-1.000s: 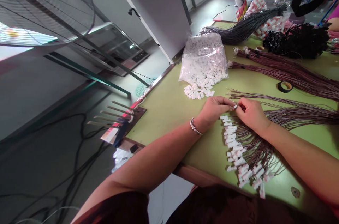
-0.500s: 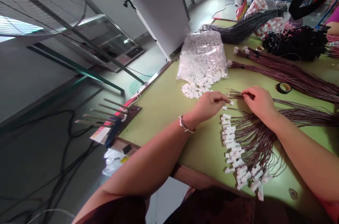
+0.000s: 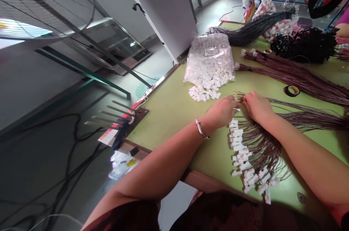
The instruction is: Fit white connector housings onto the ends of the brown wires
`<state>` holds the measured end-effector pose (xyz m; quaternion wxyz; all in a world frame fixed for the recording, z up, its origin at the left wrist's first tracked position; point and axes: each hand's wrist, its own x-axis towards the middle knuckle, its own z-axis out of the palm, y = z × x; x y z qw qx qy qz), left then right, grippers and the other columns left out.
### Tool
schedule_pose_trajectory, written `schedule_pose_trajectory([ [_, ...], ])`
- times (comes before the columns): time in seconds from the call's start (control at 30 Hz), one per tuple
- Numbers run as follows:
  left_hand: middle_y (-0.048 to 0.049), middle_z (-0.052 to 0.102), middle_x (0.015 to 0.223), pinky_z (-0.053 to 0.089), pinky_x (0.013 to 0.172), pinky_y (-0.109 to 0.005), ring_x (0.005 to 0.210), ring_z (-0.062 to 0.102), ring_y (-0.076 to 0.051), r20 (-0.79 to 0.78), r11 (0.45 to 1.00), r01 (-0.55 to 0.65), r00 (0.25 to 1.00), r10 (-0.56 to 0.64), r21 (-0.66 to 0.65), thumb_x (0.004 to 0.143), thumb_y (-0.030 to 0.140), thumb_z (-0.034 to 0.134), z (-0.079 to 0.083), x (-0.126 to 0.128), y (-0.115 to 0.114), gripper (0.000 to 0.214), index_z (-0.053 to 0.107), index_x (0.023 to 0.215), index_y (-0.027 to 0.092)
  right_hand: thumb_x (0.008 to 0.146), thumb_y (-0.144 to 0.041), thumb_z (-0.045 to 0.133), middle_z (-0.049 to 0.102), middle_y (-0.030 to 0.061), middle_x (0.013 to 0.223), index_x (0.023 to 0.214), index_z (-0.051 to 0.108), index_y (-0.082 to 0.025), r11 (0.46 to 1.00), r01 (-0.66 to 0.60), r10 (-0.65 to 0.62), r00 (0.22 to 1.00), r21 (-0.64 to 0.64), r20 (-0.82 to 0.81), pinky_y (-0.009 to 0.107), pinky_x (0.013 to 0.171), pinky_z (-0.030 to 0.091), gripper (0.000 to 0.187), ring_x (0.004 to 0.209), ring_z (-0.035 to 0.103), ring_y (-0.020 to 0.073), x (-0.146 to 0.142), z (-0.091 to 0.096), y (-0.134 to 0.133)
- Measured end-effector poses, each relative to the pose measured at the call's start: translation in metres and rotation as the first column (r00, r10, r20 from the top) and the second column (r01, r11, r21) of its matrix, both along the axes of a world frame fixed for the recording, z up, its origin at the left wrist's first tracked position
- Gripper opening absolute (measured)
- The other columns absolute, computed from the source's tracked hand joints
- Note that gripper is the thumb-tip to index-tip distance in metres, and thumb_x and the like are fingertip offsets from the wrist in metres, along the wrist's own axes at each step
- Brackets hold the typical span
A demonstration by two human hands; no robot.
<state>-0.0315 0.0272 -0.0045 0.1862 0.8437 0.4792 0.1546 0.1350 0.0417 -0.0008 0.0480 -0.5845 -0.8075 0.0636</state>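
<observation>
Left hand (image 3: 224,111) close beside right hand (image 3: 258,108), fingers bent, grip too hidden to tell, connector (image 3: 236,110) at left fingers' 6 o'clock, wires (image 3: 239,95) at right fingers' 11 o'clock

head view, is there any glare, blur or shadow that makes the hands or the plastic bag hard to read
Head view: bright reflections streak the plastic bag; head view: left hand and right hand are well lit, but detail where they meet is soft; head view: the floor at picture left is dark.
</observation>
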Motion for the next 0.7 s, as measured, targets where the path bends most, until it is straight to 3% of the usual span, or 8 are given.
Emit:
schedule_pose_trajectory([
  [0.1, -0.0091, 0.064, 0.09, 0.049, 0.08, -0.034, 0.083, 0.06, -0.019, 0.067, 0.998, -0.055, 0.996, 0.055, -0.006, 0.084, 0.015, 0.05, 0.002, -0.014, 0.003, 0.022, 0.072, 0.083, 0.016, 0.092, -0.024, 0.041, 0.06, 0.0127, 0.1, 0.095, 0.058, -0.017, 0.995, 0.047, -0.045, 0.999, 0.083, -0.024, 0.032, 0.057, 0.031, 0.019, 0.077, 0.058, 0.0224, -0.001, 0.003, -0.005],
  [0.17, -0.0074, 0.066, 0.087, 0.049, 0.077, -0.032, 0.079, 0.059, -0.017, 0.176, 0.988, -0.147, 0.973, 0.153, -0.047, 0.082, 0.016, 0.054, 0.005, -0.025, 0.005, 0.018, 0.071, 0.083, 0.016, 0.091, -0.023, 0.041, 0.061, 0.0123, 0.097, 0.095, 0.057, -0.017, 0.99, 0.07, -0.059, 0.994, 0.122, -0.087, 0.032, 0.056, 0.031, 0.017, 0.069, 0.056, 0.0205, -0.001, 0.004, -0.008],
  [0.27, -0.0029, 0.064, 0.074, 0.047, 0.059, -0.025, 0.059, 0.053, -0.011, 0.423, 0.936, -0.233, 0.844, 0.33, -0.264, 0.082, 0.02, 0.057, 0.011, -0.035, 0.006, 0.024, 0.069, 0.103, 0.017, 0.088, -0.022, 0.046, 0.063, 0.0088, 0.081, 0.089, 0.057, -0.017, 0.989, 0.068, -0.042, 0.98, 0.13, -0.194, 0.031, 0.056, 0.032, 0.012, 0.062, 0.053, 0.019, 0.0, 0.003, -0.009],
  [0.37, 0.0007, 0.058, 0.062, 0.04, 0.047, -0.02, 0.046, 0.045, -0.006, 0.582, 0.857, -0.146, 0.676, 0.451, -0.494, 0.083, 0.019, 0.057, 0.014, -0.036, 0.005, 0.029, 0.067, 0.109, 0.015, 0.085, -0.022, 0.05, 0.063, 0.0056, 0.073, 0.087, 0.058, -0.018, 0.985, 0.056, 0.003, 0.938, 0.161, -0.345, 0.029, 0.058, 0.036, 0.009, 0.062, 0.054, 0.0184, 0.002, 0.0, -0.008],
  [0.53, -0.0052, 0.068, 0.07, 0.048, 0.055, -0.019, 0.056, 0.06, -0.008, 0.641, 0.705, 0.036, 0.448, 0.623, -0.709, 0.076, 0.013, 0.066, 0.013, -0.028, 0.003, 0.014, 0.067, 0.09, 0.01, 0.086, -0.022, 0.048, 0.065, 0.0053, 0.082, 0.085, 0.064, -0.019, 0.956, -0.085, 0.214, 0.855, 0.279, -0.472, 0.029, 0.067, 0.043, 0.016, 0.072, 0.058, 0.017, 0.001, -0.003, -0.012],
  [0.7, -0.007, 0.069, 0.069, 0.05, 0.057, -0.018, 0.055, 0.063, -0.008, 0.636, 0.632, 0.138, 0.338, 0.693, -0.763, 0.078, 0.008, 0.064, 0.014, -0.025, 0.003, 0.006, 0.06, 0.083, 0.009, 0.083, -0.021, 0.051, 0.064, 0.0052, 0.079, 0.08, 0.064, -0.018, 0.945, -0.064, 0.218, 0.853, 0.32, -0.474, 0.028, 0.065, 0.042, 0.014, 0.069, 0.056, 0.0159, -0.002, -0.002, -0.016],
])
